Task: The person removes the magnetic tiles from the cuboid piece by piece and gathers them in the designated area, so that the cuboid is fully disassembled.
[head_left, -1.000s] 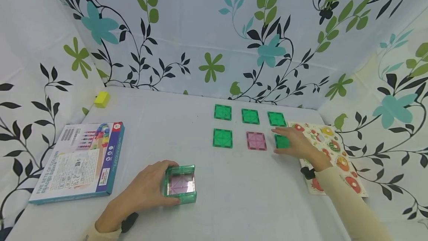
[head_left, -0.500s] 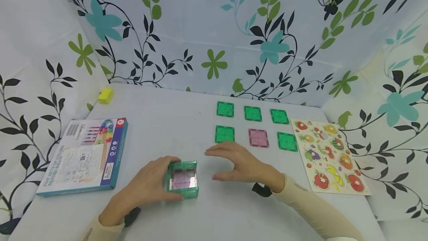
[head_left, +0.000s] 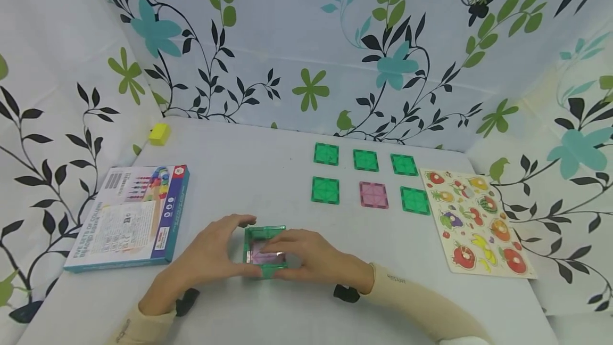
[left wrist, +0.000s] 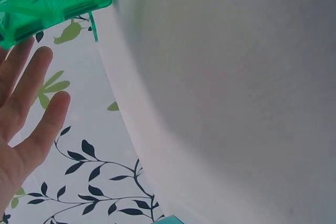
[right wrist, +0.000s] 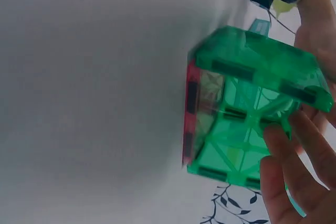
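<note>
Across comes the right hand [head_left: 313, 257], out of the gap beside the cube [head_left: 257, 255] and right onto it! Left of the cube, the box [head_left: 126, 217] lies flat. Next, the left hand [head_left: 213, 254]: fingers long and spread, loosely framing the cube, thumb at its near wall [head_left: 267, 272]. Right hand half bent over the cube's right side; whether it has hold, can't tell. Looks like two-handed adjusting, which calls for light, even pressure. Beyond the cube, rightward, lie six tiles [head_left: 325, 190].
</note>
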The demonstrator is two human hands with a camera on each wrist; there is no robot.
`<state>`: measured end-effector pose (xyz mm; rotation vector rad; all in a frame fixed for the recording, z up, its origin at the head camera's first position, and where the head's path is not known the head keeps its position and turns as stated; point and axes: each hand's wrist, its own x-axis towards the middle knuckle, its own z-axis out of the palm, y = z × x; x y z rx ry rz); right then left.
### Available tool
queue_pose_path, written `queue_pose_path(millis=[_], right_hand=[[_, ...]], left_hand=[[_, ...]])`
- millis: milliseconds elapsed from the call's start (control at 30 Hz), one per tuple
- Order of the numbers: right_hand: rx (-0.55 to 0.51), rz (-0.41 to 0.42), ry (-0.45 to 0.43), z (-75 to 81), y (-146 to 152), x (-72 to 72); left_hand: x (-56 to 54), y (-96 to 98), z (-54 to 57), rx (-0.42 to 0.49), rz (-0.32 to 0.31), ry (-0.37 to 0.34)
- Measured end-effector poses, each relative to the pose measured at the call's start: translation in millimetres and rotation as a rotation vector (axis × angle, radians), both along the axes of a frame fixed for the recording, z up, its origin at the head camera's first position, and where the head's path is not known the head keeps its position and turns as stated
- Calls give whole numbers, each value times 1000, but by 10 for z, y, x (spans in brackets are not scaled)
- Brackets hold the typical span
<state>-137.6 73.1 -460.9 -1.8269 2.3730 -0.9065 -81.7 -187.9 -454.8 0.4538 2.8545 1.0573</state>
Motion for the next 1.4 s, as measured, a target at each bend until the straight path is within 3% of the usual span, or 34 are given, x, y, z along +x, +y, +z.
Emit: queue_pose_path(millis=[267,467,800,1133,1400], right_hand=[[8,-17,-1,-75,-128,63],[-10,-38,63,-89,-155,117],[-85,-71,115,-131,-141,126],[-169,-160,44,-136,30,73],[-174,-289,-82,37,342,-121]], left_hand=[[-40,-33,-35,0,-21,77],[-56,-22,-67,-43,-41,120],[-71,-3,-73,-66,-29,146],[-74,10,-76,-73,-31,170],[-76,21,-70,-81,-27,151]])
